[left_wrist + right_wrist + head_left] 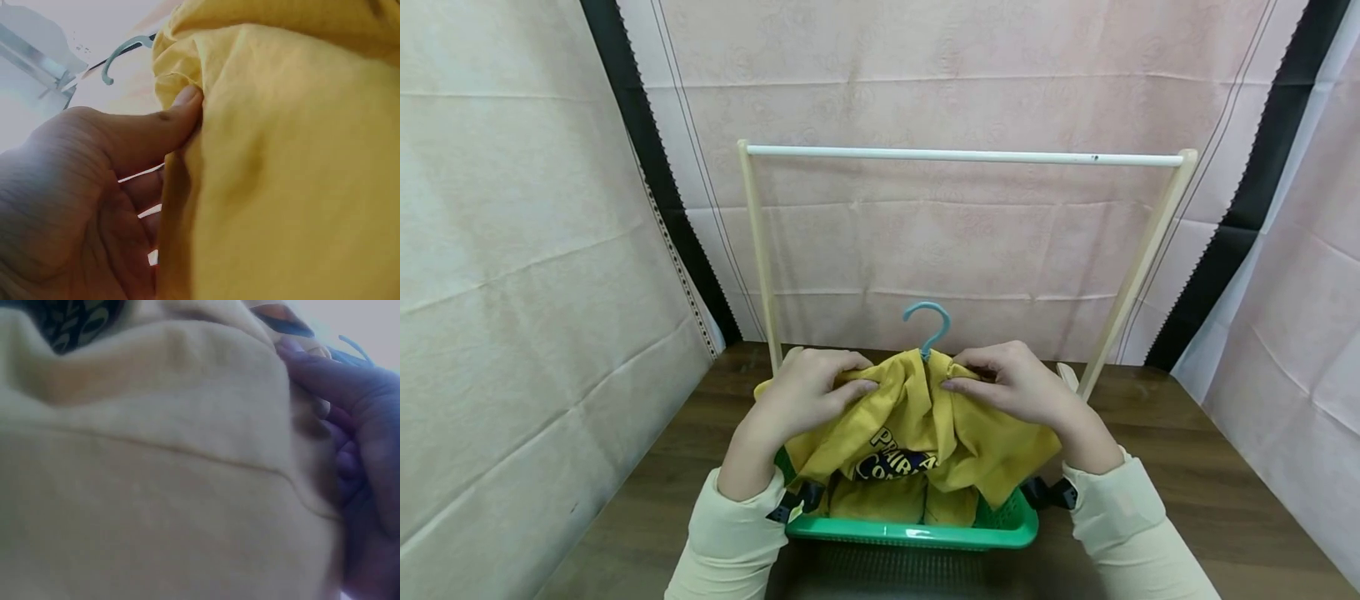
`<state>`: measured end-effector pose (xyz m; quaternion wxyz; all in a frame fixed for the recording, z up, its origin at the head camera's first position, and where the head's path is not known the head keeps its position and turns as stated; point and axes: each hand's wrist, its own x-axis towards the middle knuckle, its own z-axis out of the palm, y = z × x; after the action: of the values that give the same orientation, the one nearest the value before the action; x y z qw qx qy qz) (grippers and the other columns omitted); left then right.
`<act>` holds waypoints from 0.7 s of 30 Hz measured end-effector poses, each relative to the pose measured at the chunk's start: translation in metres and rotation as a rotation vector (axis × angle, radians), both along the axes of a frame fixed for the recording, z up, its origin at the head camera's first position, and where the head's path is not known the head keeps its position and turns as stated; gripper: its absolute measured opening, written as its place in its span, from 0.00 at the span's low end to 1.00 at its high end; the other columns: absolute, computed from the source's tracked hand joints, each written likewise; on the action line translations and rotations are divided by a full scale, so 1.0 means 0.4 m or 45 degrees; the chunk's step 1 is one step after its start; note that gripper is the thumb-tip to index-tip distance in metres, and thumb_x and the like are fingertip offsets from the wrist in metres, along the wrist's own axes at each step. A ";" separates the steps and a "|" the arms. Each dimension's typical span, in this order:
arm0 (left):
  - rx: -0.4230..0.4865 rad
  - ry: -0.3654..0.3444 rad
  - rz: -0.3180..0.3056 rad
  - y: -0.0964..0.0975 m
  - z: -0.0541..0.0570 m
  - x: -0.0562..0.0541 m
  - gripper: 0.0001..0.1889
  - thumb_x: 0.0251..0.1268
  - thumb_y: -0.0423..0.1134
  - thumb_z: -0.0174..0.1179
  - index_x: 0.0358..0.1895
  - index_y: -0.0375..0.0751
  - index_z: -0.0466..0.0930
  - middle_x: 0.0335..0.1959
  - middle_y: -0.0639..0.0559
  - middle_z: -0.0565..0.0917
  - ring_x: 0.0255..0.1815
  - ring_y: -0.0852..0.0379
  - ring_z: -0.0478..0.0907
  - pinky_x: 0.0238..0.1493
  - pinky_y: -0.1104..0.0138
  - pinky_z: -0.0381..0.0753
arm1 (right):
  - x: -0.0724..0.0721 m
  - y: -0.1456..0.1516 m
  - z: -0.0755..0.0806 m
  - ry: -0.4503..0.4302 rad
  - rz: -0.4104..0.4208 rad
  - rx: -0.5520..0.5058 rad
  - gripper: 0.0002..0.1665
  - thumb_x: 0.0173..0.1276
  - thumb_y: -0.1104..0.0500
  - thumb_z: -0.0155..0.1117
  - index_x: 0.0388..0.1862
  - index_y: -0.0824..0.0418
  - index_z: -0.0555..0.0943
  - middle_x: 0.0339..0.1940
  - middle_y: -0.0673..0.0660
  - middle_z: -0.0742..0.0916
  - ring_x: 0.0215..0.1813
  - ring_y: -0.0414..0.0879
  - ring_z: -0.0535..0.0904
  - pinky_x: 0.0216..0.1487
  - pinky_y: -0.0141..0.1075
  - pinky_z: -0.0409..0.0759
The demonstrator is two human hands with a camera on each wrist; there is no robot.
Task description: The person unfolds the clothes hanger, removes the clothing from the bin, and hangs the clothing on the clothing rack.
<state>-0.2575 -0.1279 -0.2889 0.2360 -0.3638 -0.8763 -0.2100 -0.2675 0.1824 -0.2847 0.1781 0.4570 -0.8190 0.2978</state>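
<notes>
A yellow shirt (895, 417) with dark printed lettering hangs on a blue hanger (936, 321), whose hook pokes up through the neck. My left hand (812, 387) pinches the cloth near the left shoulder between thumb and fingers; the left wrist view shows the thumb on the near side of the shirt (281, 150). On the other shoulder, my right hand (1015, 383) pinches the fabric beside the collar. In the right wrist view a seam runs across the shirt (175, 412). Most of the hanger is hidden under the cloth.
Beneath the shirt stands a green basket (910, 533) on the brown wooden table (1172, 483). Behind it rises a rack with a white horizontal rail (962, 156) and cream side posts (760, 250). Pale cloth (925, 250) covers the back and sides.
</notes>
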 end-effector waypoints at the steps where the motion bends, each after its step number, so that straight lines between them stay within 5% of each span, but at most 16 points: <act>1: 0.000 -0.001 -0.003 0.000 -0.001 -0.001 0.06 0.68 0.47 0.67 0.44 0.54 0.88 0.37 0.67 0.87 0.27 0.70 0.76 0.33 0.67 0.75 | 0.001 0.002 0.001 -0.012 0.005 0.005 0.06 0.71 0.55 0.69 0.33 0.45 0.82 0.19 0.36 0.73 0.20 0.32 0.65 0.22 0.28 0.68; 9: 0.040 -0.024 -0.022 -0.002 -0.007 -0.011 0.03 0.68 0.44 0.67 0.40 0.55 0.88 0.33 0.68 0.86 0.22 0.71 0.71 0.30 0.67 0.70 | 0.005 0.026 0.003 -0.159 -0.059 0.052 0.02 0.69 0.50 0.71 0.37 0.42 0.84 0.23 0.40 0.82 0.21 0.34 0.71 0.24 0.30 0.73; 21: 0.144 -0.080 -0.033 0.003 -0.007 -0.013 0.09 0.70 0.44 0.66 0.48 0.49 0.86 0.43 0.60 0.87 0.37 0.65 0.81 0.38 0.66 0.80 | -0.011 0.028 0.009 -0.031 -0.066 -0.028 0.04 0.69 0.55 0.71 0.34 0.46 0.87 0.23 0.38 0.83 0.21 0.33 0.72 0.23 0.28 0.72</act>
<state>-0.2628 -0.1266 -0.2916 0.2256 -0.3545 -0.8652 -0.2735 -0.2719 0.1937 -0.2812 0.1808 0.4298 -0.8294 0.3076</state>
